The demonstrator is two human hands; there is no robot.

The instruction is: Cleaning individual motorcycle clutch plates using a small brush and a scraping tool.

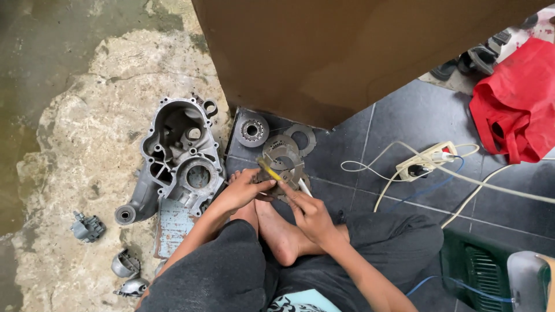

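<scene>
I sit on the floor with bare feet tucked in front of me. My left hand grips a round metal plate held just above my feet. My right hand holds a yellow-handled tool against the plate. A second disc, a toothed hub and a flat ring lie on the dark tiles just beyond my hands.
A grey cast engine casing lies to the left on rough concrete. Small metal parts sit further left. A brown wooden panel stands ahead. A power strip with cables and a red bag are at right.
</scene>
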